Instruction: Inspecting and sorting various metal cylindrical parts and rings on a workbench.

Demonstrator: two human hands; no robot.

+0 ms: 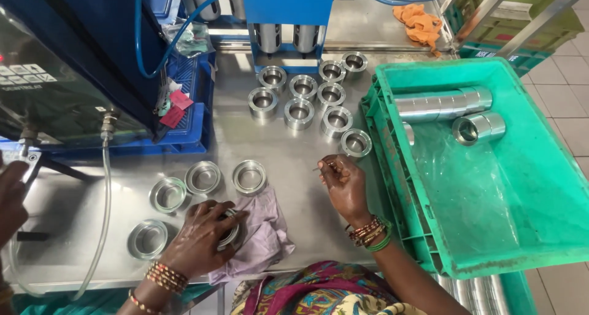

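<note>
steel ring (228, 229) is sitting gripped under the left hand (199, 241) on a lilac cloth (264, 232), right hand (343, 183) is pinching a thin pin (320, 167), four rings (202, 177) are waiting beyond the fingers.

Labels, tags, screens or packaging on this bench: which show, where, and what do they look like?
Machine panel: far left, dark, glossy, pale markings.
Tags: below the panel, small red and pink slips.
Plastic liner: clear sheet inside the green crate, right.
</note>
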